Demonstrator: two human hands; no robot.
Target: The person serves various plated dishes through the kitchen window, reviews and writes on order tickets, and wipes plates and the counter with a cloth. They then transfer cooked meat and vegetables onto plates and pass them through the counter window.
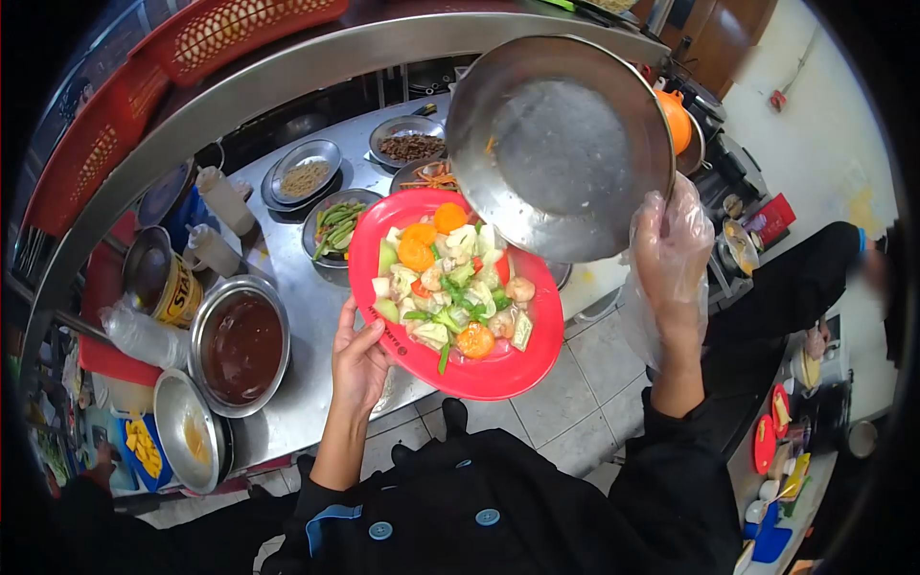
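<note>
My left hand (pixel 360 351) grips the near-left rim of a red oval plate (pixel 527 369), thumb on top. On the plate lie mixed vegetables (pixel 450 287): carrot slices, cabbage, green and red pieces, with what look like shrimp. In a clear plastic glove, my right hand (pixel 666 254) is closed on the edge of a round metal pan (pixel 565 144). That pan is tilted above the plate's far right side, its inside facing me with a few bits of food stuck to it. Its lower edge covers part of the plate's rim.
A steel counter (pixel 278 335) holds a bowl of dark brown sauce (pixel 244 340), a bowl of green beans (pixel 335 228), squeeze bottles (pixel 225 199) and a stained metal bowl (pixel 190 431). Red baskets (pixel 230 38) line the shelf above. Another person's dark sleeve (pixel 795 278) appears at right.
</note>
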